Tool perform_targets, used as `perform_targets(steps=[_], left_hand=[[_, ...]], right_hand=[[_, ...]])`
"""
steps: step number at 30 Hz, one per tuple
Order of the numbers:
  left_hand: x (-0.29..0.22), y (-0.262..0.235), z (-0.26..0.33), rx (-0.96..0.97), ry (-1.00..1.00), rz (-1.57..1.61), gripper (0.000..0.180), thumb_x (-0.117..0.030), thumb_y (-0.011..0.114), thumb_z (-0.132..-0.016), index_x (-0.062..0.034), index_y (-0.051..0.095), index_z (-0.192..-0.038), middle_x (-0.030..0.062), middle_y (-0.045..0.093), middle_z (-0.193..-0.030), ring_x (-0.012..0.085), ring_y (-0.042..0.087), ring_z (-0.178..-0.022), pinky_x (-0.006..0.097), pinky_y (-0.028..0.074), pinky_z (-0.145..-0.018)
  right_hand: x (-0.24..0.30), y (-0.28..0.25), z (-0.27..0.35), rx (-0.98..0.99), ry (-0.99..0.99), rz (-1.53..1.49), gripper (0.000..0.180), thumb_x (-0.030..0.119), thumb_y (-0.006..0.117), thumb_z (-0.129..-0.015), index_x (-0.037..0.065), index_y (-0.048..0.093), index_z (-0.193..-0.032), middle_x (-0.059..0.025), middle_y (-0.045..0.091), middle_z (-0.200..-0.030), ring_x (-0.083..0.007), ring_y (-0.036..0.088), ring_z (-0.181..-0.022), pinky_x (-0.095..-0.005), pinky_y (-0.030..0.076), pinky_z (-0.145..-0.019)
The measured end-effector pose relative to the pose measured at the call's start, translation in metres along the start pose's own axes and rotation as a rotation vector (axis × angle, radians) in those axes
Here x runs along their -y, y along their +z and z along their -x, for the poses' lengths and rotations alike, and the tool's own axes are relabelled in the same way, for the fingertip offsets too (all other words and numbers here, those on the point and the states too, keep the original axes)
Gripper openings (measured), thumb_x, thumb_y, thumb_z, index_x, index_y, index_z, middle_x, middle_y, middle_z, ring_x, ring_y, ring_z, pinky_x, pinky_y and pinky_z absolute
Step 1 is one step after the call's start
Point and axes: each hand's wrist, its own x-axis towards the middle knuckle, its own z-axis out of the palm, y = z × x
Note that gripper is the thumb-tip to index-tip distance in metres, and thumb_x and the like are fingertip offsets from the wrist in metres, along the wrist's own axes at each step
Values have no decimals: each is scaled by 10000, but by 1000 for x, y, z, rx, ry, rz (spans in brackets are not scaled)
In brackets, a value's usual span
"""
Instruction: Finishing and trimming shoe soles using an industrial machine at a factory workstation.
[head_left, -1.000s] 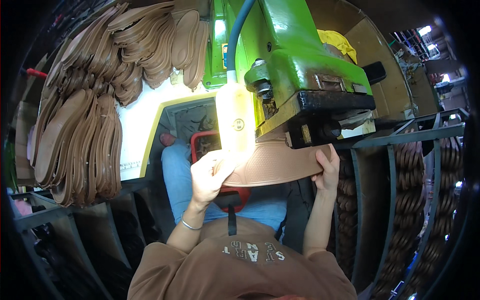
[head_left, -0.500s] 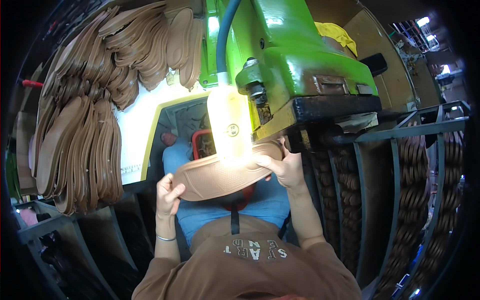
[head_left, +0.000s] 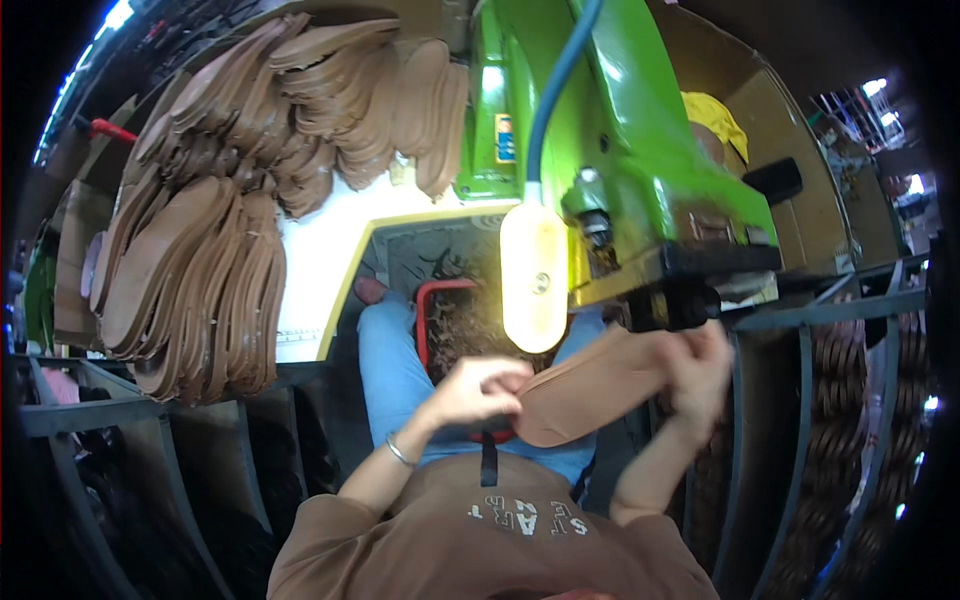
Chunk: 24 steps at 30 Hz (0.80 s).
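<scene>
A tan shoe sole (head_left: 590, 385) is held between both my hands under the head of a green machine (head_left: 640, 170). My left hand (head_left: 480, 390) grips the sole's near, rounded end in front of my lap. My right hand (head_left: 700, 365) holds its far end up beside the machine's black working part (head_left: 675, 300). The sole tilts up to the right. A bright oval lamp (head_left: 533, 275) on a blue hose hangs just above it.
Stacks of brown soles (head_left: 190, 280) lie on the white bench at left and along the back (head_left: 370, 110). Dark metal racks (head_left: 830, 400) with more soles stand at right. A red handle (head_left: 425, 320) sits by my blue-trousered legs.
The sole has swung from lying flat under the lamp to tilting up right. My right hand moved right toward the machine head; my left hand moved right and nearer my chest.
</scene>
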Motion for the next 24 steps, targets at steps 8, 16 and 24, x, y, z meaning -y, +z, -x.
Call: perform_targets(steps=[8, 16, 24], left_hand=[[-83, -169, -148, -1085, 493, -642, 411, -235, 673, -806, 0, 566, -1125, 225, 579, -1131, 331, 549, -1063, 387, 421, -918], [-116, -206, -229, -962, 667, -925, 433, -187, 593, -865, 41, 514, -1225, 236, 571, -1145, 338, 553, -1043, 380, 413, -930], [-67, -129, -105, -947, 581, -740, 356, -129, 578, -870, 56, 555, -1173, 221, 589, -1115, 308, 573, -1011, 364, 430, -903]], right_hand=[[-40, -63, -4, -535, -25, -787, 177, 114, 567, -878, 18, 540, -1025, -142, 567, -1034, -247, 596, -900, -428, 566, -693], [-12, 44, -116, -107, 37, -1577, 270, -3, 465, -908, -56, 472, -1172, -188, 545, -1152, -312, 557, -1054, -461, 477, -935], [-42, 60, -118, -17, 163, -1296, 314, 55, 510, -906, -52, 422, -1187, -215, 543, -1110, -304, 569, -1036, -418, 482, -913]])
